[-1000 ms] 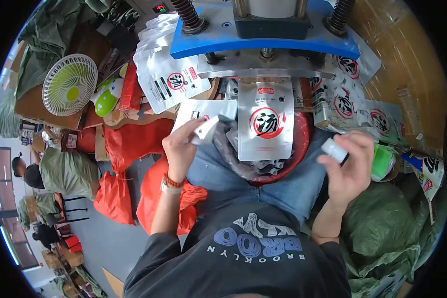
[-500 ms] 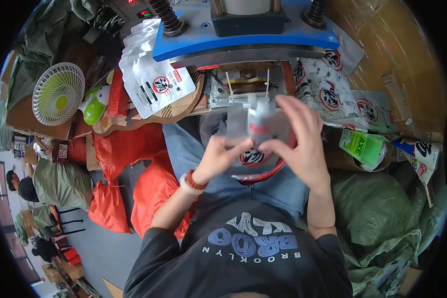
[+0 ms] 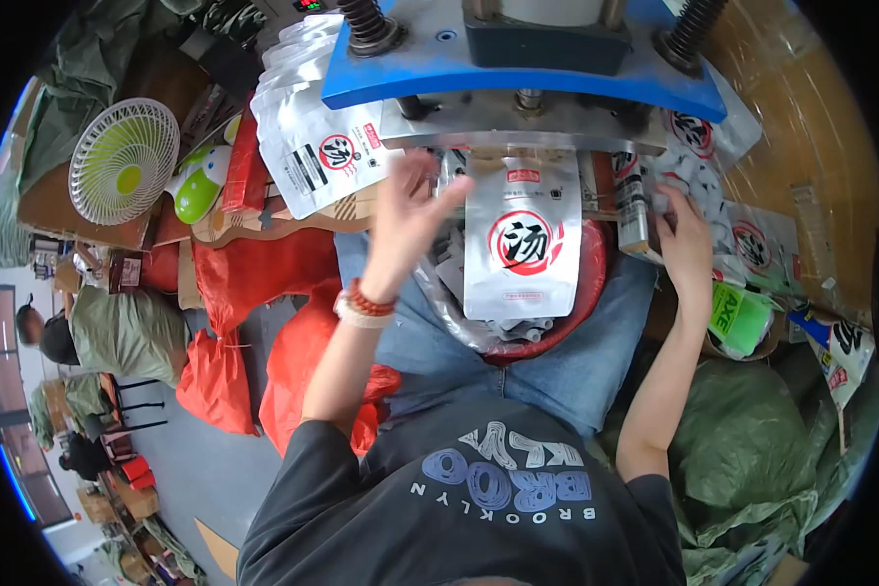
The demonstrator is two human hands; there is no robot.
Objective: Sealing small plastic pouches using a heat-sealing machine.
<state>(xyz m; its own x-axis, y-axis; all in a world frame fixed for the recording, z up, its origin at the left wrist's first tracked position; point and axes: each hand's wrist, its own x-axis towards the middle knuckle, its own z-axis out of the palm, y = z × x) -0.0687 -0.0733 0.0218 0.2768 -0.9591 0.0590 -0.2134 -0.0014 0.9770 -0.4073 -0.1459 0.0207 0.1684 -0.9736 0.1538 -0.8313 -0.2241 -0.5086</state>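
A silver pouch (image 3: 523, 278) with a red ring and a black character hangs down in front of me, its top edge under the metal plate of a blue press (image 3: 518, 83). Left of it my left hand (image 3: 405, 220) is raised, fingers apart and slightly blurred, holding nothing. It is close to a fanned stack of similar silver pouches (image 3: 308, 161). Out on the right, my right hand (image 3: 686, 239) reaches to a heap of small pale pieces (image 3: 705, 186). Its fingers are curled at the heap, and what they pinch is too small to make out.
On my lap, behind the pouch, rests a red basin (image 3: 593, 283) lined with clear plastic and holding grey scraps. A white fan (image 3: 125, 161) and red bags (image 3: 264, 283) are at the left. Green sacks (image 3: 742, 415) and a green package (image 3: 739, 320) are at the right.
Both hands were together before the press, handling a silver piece. Now they have parted left and right, and a pouch hangs from under the press plate. The whole view has shifted slightly.
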